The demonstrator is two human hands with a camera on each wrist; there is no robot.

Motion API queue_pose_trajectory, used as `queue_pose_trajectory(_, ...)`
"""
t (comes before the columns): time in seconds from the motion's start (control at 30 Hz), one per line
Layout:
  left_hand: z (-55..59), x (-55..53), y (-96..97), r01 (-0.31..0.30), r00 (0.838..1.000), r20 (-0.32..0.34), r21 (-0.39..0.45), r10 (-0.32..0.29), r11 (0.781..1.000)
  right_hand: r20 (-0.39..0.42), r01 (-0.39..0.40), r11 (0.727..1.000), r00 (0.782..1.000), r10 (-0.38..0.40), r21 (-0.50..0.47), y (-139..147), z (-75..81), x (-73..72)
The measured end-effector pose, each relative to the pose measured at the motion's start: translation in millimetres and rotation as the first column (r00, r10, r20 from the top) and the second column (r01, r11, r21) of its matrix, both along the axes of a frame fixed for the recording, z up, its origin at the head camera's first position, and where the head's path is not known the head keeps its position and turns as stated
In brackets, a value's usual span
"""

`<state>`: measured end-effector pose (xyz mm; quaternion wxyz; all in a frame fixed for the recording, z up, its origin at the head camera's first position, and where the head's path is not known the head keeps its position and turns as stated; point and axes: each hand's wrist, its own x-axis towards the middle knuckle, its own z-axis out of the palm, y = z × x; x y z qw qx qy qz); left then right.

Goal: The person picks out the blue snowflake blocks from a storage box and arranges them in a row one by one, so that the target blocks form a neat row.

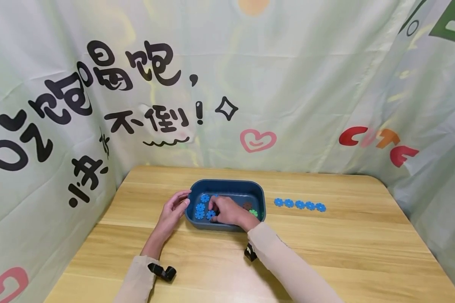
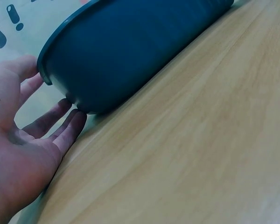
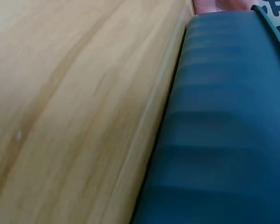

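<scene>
A dark blue plastic box (image 1: 227, 227) stands on the table with several blue toothed discs (image 1: 199, 207) at its left side. My left hand (image 1: 174, 207) rests against the box's left end. In the left wrist view its fingers (image 2: 71, 128) are extended and touch the box's outer wall (image 2: 116, 56). My right hand (image 1: 229, 210) reaches down inside the box, fingers bent, beside a blue disc (image 1: 210, 215). Whether it pinches a disc is hidden. A green disc (image 1: 253, 213) and a brown disc (image 1: 247, 205) lie at the box's right side, partly behind that hand.
Right of the box, several blue discs (image 1: 300, 204) lie in a row on the wooden table (image 1: 345, 252). A printed curtain (image 1: 295, 105) hangs behind the table and along its sides. The box's ribbed side (image 3: 219, 126) fills much of the right wrist view.
</scene>
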<state>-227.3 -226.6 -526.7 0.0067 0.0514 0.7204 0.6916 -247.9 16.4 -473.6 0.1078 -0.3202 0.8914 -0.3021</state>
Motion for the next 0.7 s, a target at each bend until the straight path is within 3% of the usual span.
queue_pose_trajectory(0.27, -0.3, 1.2, 0.6, -0.005, 1.000, 0.009, -0.013, 0.005, 1.000, 0.100, 0.056, 0.986, 0.994, -0.041, -0.158, 11, 1.8, 4.8)
queue_pose_trajectory(0.7, 0.0, 0.7, 0.5, -0.004, 1.000, -0.004, -0.020, 0.004, 1.000, 0.042, 0.080, 0.956, 0.997, -0.071, -0.282, 29, 16.4, 13.1)
